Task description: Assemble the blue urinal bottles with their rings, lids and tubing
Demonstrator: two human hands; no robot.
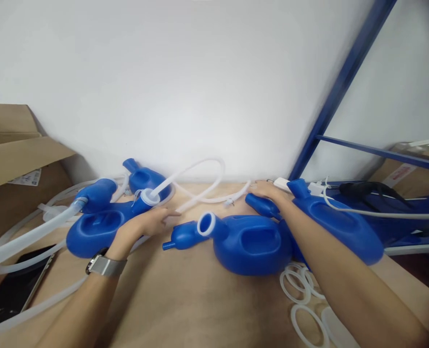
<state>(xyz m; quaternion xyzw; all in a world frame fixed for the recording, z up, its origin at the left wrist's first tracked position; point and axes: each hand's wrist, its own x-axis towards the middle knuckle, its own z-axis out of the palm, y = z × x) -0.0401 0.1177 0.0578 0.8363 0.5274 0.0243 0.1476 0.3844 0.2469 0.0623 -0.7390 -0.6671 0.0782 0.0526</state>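
My left hand [156, 221] rests beside the neck of a blue handled bottle [91, 227], its index finger stretched out by a translucent tube [190, 203]. A white ring cap [150, 196] sits on that bottle's mouth, with a tube rising from it. At the back, my right hand [268, 190] reaches over a small blue funnel-shaped piece [261, 205], fingers extended near the tube's far end; whether they touch it is unclear. Between my arms lies another blue bottle [250, 246], its open mouth facing left, beside a second small blue piece [187, 235] with a narrow spout.
More blue bottles stand at the back left [149, 179] and right [337, 222]. White rings [308, 321] lie by my right forearm. A phone [16, 285] and loose tubes are at left, near a cardboard box [22, 159]. A blue metal frame [337, 92] rises at right.
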